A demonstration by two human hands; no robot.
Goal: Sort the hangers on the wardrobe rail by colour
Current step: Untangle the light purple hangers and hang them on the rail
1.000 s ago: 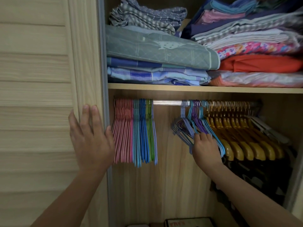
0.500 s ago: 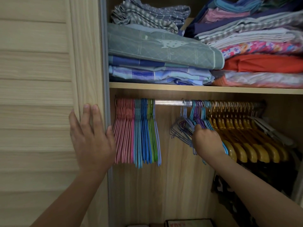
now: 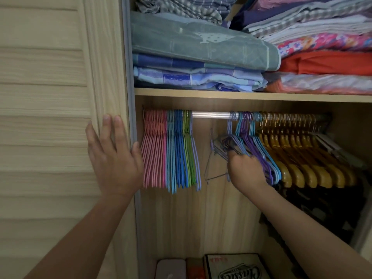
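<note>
Left hand (image 3: 112, 158) lies flat, fingers straight, on the slatted door (image 3: 50, 97), right hand (image 3: 246, 171) curls into thin purple hangers (image 3: 244, 141) mid-rail (image 3: 211, 115), fingertips hidden, pink-to-green wire hangers (image 3: 167, 150) bunched left, chunky yellow hangers (image 3: 302, 158) right, folded linens (image 3: 201, 47) crowding the shelf (image 3: 221, 96) above.

The left hand (image 3: 113, 158) is held flat with fingers straight and spread, while the right hand (image 3: 246, 170) is curled, knuckles raised.
</note>
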